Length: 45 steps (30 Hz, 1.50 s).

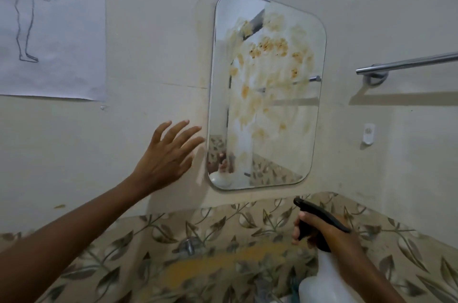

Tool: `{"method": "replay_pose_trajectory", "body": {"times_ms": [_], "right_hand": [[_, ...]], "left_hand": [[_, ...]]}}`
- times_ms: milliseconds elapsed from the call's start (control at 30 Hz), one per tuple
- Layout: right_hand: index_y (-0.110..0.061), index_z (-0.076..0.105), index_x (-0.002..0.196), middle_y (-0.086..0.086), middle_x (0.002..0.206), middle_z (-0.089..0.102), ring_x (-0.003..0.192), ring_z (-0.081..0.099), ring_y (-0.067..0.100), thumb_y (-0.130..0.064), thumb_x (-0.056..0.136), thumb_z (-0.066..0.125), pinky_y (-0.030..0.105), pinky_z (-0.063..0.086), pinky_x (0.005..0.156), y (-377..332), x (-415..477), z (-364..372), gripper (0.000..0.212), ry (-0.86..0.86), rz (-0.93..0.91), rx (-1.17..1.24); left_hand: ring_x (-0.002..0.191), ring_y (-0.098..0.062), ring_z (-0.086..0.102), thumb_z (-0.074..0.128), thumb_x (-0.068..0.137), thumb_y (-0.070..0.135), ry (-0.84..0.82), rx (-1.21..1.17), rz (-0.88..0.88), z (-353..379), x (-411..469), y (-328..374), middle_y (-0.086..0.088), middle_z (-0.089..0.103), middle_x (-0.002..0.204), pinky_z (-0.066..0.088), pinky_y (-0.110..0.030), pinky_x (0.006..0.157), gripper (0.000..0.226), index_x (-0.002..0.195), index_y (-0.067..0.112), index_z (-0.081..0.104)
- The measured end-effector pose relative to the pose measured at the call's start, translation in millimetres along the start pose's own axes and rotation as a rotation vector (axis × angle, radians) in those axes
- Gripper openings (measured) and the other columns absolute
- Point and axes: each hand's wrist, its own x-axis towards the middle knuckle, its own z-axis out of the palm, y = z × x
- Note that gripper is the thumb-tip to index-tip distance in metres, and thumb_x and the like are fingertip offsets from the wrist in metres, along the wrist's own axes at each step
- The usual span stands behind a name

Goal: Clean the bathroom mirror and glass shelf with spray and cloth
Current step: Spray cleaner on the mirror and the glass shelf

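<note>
Nearest you, your right hand [327, 235] is wrapped around the neck of the spray bottle [322, 280], fingers curled over the trigger under the black spray head [319, 213]. The nozzle points up and left, toward the lower part of the mirror [267, 89]. The bottle's white body hangs below your fist at the bottom edge of the view, over a blurred patch of blue that can't be made out.

Your left arm reaches in from the lower left. Your left hand [166, 158] is empty, fingers spread apart, with the fingertips just beside the mirror's left edge; whether the palm presses the wall [148, 42] or hovers off it can't be told.

Below both hands runs a band of leaf-patterned tile [223, 233], with a yellowish smear across it and a small metal tap [188, 245] sticking out.

Farther off, the mirror hangs on the pale wall, tall with rounded corners. Brown and orange smudges cover its upper and middle glass, thickest near the top; the lower part is clearer and reflects the leaf tile.

A chrome towel bar [406, 64] is mounted to the right of the mirror, with a small white hook [368, 132] below it. At upper left, a sheet of paper [52, 27] with a line drawing of a standing figure is stuck to the wall
</note>
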Motion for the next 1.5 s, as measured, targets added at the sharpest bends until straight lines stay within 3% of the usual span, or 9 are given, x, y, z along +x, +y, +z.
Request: {"method": "replay_pose_trajectory", "body": {"times_ms": [233, 333, 567, 767, 933, 1100, 1200, 1400, 1500], "right_hand": [[0.010, 0.062, 0.091, 0.022, 0.071, 0.064, 0.062, 0.066, 0.023, 0.005, 0.086, 0.050, 0.021, 0.045, 0.042, 26.3, -1.4, 7.5, 0.014, -0.109, 0.131, -0.009], [0.011, 0.062, 0.092, 0.021, 0.075, 0.063, 0.058, 0.064, 0.018, 0.004, 0.087, 0.050, 0.020, 0.046, 0.043, 39.9, -4.4, 25.4, 0.015, -0.193, 0.195, -0.048], [0.010, 0.065, 0.096, 0.023, 0.070, 0.060, 0.053, 0.060, 0.028, 0.017, 0.083, 0.043, 0.027, 0.049, 0.040, 70.6, -12.5, 85.1, 0.027, -0.353, 0.356, -0.009], [-0.012, 0.076, 0.073, 0.009, 0.054, 0.063, 0.047, 0.059, 0.021, 0.015, 0.081, 0.045, 0.023, 0.046, 0.042, 96.9, -20.4, 136.7, 0.042, -0.471, 0.359, -0.059], [-0.023, 0.075, 0.057, 0.018, 0.057, 0.056, 0.042, 0.052, 0.026, 0.014, 0.073, 0.045, 0.029, 0.047, 0.045, 96.3, -14.3, 154.2, 0.050, -0.471, 0.303, -0.117], [-0.023, 0.074, 0.083, 0.027, 0.067, 0.054, 0.050, 0.049, 0.031, -0.001, 0.050, 0.048, 0.030, 0.044, 0.045, 87.8, -11.6, 147.3, 0.047, -0.434, 0.284, -0.057], [-0.019, 0.072, 0.088, 0.025, 0.064, 0.058, 0.053, 0.054, 0.032, -0.001, 0.053, 0.046, 0.035, 0.047, 0.053, 87.6, -11.8, 132.5, 0.047, -0.429, 0.274, -0.018], [-0.003, 0.068, 0.056, 0.014, 0.042, 0.052, 0.029, 0.048, 0.023, 0.022, 0.076, 0.033, 0.026, 0.042, 0.036, 103.1, -2.6, 106.8, 0.048, -0.317, 0.387, -0.049], [0.024, 0.058, 0.058, 0.018, 0.043, 0.048, 0.026, 0.046, 0.024, 0.026, 0.077, 0.029, 0.023, 0.040, 0.030, 101.4, 1.6, 94.3, 0.035, -0.249, 0.406, -0.012]], "left_hand": [[0.109, -0.010, 0.048, 0.043, 0.084, 0.031, -0.062, -0.479, -0.312, -3.5, -122.5, 39.5, 0.009, 0.066, 0.101, 0.028, -0.033, 0.090, 0.018, 0.096, 0.033, 0.056], [0.098, -0.012, 0.055, 0.040, 0.084, 0.036, -0.134, -0.671, -0.531, 1.1, -173.9, 48.5, 0.022, 0.062, 0.095, 0.041, -0.040, 0.082, 0.017, 0.090, 0.042, 0.056], [0.095, -0.008, 0.057, 0.037, 0.075, 0.040, -0.190, -0.850, -0.775, -2.3, -226.6, 67.3, 0.019, 0.064, 0.092, 0.050, -0.037, 0.077, 0.031, 0.098, 0.047, 0.054], [0.100, -0.002, 0.052, 0.038, 0.075, 0.035, -0.241, -0.857, -0.771, -5.8, -230.5, 70.9, 0.023, 0.060, 0.101, 0.048, -0.035, 0.084, 0.026, 0.090, 0.045, 0.057], [0.102, -0.009, 0.054, 0.039, 0.075, 0.034, -0.215, -0.875, -0.814, -8.0, -234.6, 67.7, 0.021, 0.060, 0.103, 0.049, -0.034, 0.085, 0.027, 0.091, 0.042, 0.059], [0.104, 0.000, 0.050, 0.038, 0.074, 0.038, -0.242, -0.873, -0.815, -8.8, -241.2, 64.6, 0.016, 0.061, 0.104, 0.039, -0.018, 0.085, 0.028, 0.094, 0.041, 0.059], [0.107, 0.006, 0.047, 0.039, 0.075, 0.039, -0.244, -0.880, -0.813, -7.4, -242.6, 64.5, 0.018, 0.061, 0.105, 0.036, -0.012, 0.085, 0.027, 0.093, 0.041, 0.059], [0.103, 0.004, 0.048, 0.039, 0.075, 0.039, -0.240, -0.914, -0.777, -3.4, -239.3, 70.1, 0.019, 0.060, 0.105, 0.040, -0.017, 0.084, 0.032, 0.102, 0.050, 0.053], [0.101, 0.000, 0.048, 0.040, 0.076, 0.038, -0.244, -0.916, -0.730, -1.2, -234.9, 74.3, 0.026, 0.058, 0.103, 0.038, -0.018, 0.083, 0.031, 0.100, 0.054, 0.052]]}}
